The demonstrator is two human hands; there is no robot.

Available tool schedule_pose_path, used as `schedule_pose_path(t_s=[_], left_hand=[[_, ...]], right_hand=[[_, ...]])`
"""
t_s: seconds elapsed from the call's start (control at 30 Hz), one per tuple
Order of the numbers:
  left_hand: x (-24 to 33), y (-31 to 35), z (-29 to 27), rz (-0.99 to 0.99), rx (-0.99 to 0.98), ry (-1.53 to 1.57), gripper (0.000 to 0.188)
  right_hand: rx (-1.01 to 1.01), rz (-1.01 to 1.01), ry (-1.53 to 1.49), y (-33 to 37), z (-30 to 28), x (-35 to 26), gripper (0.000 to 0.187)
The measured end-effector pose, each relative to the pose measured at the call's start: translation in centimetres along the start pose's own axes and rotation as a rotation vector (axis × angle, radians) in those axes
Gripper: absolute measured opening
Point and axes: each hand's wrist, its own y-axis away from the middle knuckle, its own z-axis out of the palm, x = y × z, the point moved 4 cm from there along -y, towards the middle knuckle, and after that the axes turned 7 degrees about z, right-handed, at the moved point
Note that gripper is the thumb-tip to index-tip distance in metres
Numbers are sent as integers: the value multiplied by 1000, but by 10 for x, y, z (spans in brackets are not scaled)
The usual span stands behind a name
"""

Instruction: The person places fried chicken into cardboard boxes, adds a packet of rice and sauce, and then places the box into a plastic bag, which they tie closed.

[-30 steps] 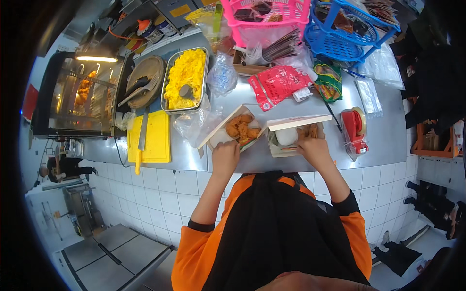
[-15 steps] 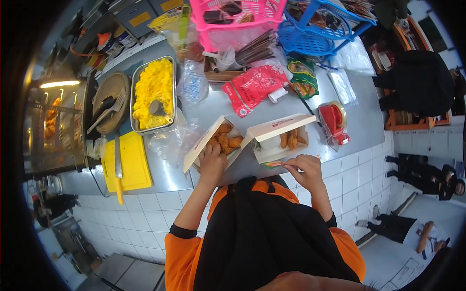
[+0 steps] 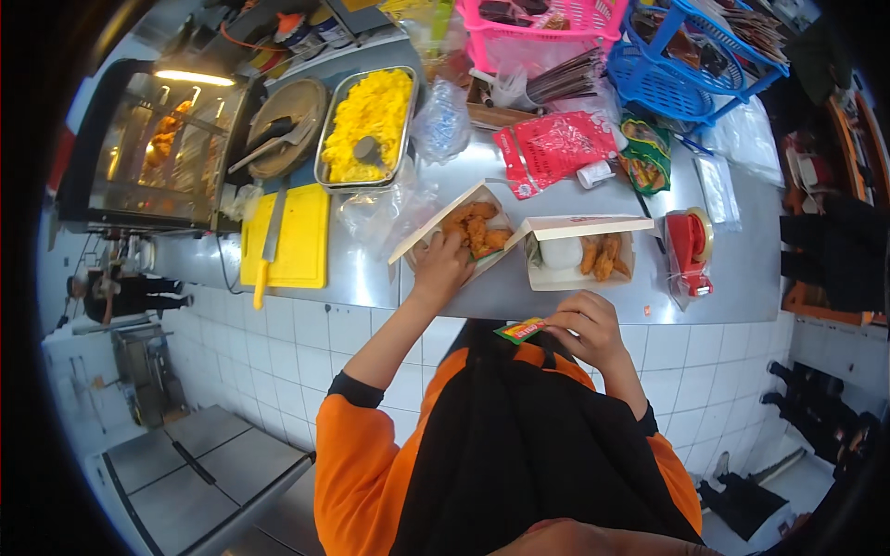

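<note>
My left hand (image 3: 443, 269) reaches into the left open cardboard box (image 3: 496, 258), its fingers bent down beside several pieces of fried chicken (image 3: 477, 229). Its fingertips are hidden, so what they grip, if anything, cannot be made out. My right hand (image 3: 591, 326) pinches the end of a small green, yellow and red sauce sachet (image 3: 519, 331) in front of the table edge. Just beyond that hand sits the right open box (image 3: 556, 280), its lid tipped up. Inside it are a white wrapped lump (image 3: 561, 253) and fried chicken pieces (image 3: 604, 258).
A knife (image 3: 272, 232) lies on a yellow cutting board (image 3: 301, 246) at left. Behind it stands a metal tray (image 3: 411, 120) of yellow food. A red packet (image 3: 556, 148), baskets (image 3: 542, 28) and a tape dispenser (image 3: 684, 250) occupy the back and right. A lit display cabinet (image 3: 153, 153) stands far left.
My right hand has drawn the sachet back from the right box's front edge toward my body. My left hand stays in the left box. The view has swung, shifting the table rightward.
</note>
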Motion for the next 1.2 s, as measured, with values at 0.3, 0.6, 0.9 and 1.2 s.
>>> schedule_pose_path(t_s=[0.3, 0.6, 0.9, 1.2], left_hand=[[23, -2, -74, 81, 212, 2, 15], [66, 44, -191, -369, 412, 371, 49], [1, 278, -139, -762, 104, 475, 25], [-70, 570, -129, -1312, 528, 510, 21]], right_hand=[[-55, -47, -126, 19, -17, -4, 17], [26, 80, 7, -45, -52, 31, 16], [345, 97, 509, -73, -146, 242, 42], [-55, -491, -335, -156, 299, -191, 8]])
